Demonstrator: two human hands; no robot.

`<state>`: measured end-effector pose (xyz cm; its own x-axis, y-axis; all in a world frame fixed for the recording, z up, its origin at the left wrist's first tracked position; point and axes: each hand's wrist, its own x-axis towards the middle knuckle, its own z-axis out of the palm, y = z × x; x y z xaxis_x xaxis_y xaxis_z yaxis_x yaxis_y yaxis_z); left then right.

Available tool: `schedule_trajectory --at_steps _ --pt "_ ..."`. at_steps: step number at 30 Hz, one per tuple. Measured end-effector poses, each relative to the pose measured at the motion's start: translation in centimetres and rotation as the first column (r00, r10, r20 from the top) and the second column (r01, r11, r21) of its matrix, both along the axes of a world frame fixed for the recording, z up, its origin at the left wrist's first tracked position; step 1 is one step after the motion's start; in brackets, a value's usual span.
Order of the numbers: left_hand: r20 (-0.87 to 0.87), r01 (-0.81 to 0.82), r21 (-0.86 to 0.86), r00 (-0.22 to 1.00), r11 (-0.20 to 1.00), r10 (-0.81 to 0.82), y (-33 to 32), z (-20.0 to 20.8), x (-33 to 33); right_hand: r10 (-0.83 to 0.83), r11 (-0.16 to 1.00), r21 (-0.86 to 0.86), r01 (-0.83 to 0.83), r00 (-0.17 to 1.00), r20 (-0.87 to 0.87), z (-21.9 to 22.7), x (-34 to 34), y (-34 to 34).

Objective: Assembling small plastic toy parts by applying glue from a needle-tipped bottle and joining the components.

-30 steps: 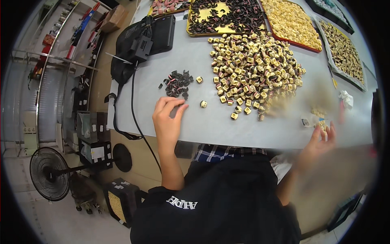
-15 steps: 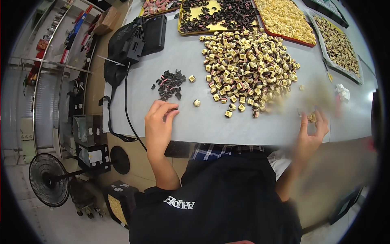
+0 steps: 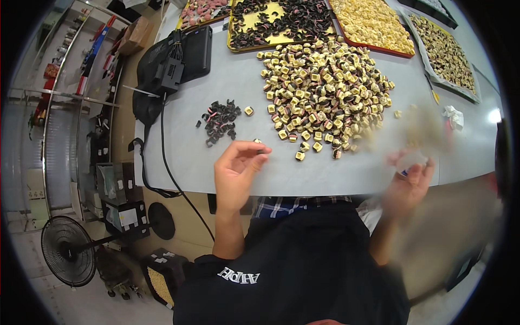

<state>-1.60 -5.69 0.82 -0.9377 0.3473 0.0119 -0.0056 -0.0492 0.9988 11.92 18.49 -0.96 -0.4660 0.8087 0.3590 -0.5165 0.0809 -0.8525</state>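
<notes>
I see my left hand (image 3: 235, 173) lifted just in front of the big pile of cream and brown cubes (image 3: 325, 95) on the grey tabletop (image 3: 216, 92). Its fingertips pinch one small cube (image 3: 259, 144), held near the pile's front left edge. My right hand (image 3: 410, 181) is to the front right of the pile, raised and blurred; I cannot tell if it holds something. Left of the pile lies a small heap of dark pieces (image 3: 220, 120), with a single cube (image 3: 248, 110) beside it. Behind the pile stand trays of sweets (image 3: 281, 19).
</notes>
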Motion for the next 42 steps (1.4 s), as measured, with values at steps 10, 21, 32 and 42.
schedule_trajectory --at_steps 10,21,32,42 --pt "-0.009 0.255 0.258 0.965 0.932 -0.262 3.1 -2.0 2.5 0.355 0.891 -0.27 -0.365 0.931 -0.085 -0.5 -3.0 -3.2" --pt "0.006 0.262 0.294 0.961 0.919 -0.276 3.3 -2.2 2.5 0.463 0.764 -0.434 -0.477 0.874 -0.145 -0.5 -4.4 -4.2" --pt "-0.12 0.302 0.159 0.951 0.94 -0.285 3.5 -2.0 2.4 0.488 0.829 -0.286 -0.48 0.871 -0.047 -0.4 -4.1 -4.4" --pt "-0.197 0.315 0.258 0.943 0.913 -0.269 3.7 -2.8 2.0 0.537 0.805 -0.271 -0.527 0.843 -0.043 -0.1 -4.1 -4.5"
